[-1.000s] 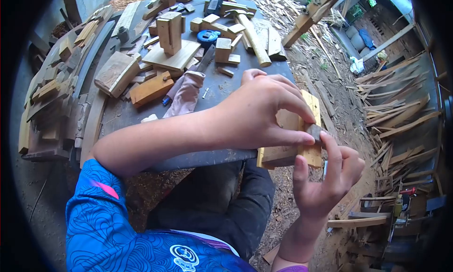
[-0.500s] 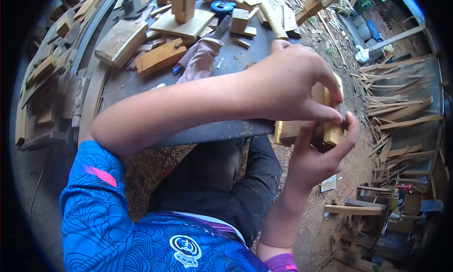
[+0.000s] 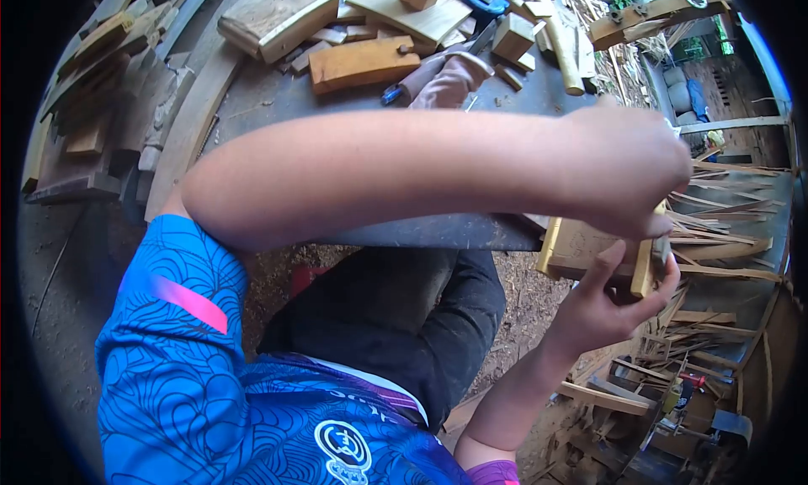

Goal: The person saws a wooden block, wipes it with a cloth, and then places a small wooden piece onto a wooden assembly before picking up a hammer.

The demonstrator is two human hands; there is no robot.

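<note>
Dark worktable is strewn with offcuts at the far side. Wooden block is held off its near right edge, pinched from above by left hand and cupped from below by right hand. Small grey piece is pressed at its right end. Block judged stiff, light, dry-grippy; best held by the long edges.

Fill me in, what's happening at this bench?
A person in a blue shirt works a wood piece held at the edge of the dark table. The left hand reaches across and grips it from above; the right hand supports it from below, fingers on a small dark part at its end. Wood blocks and a glove lie on the table.
</note>
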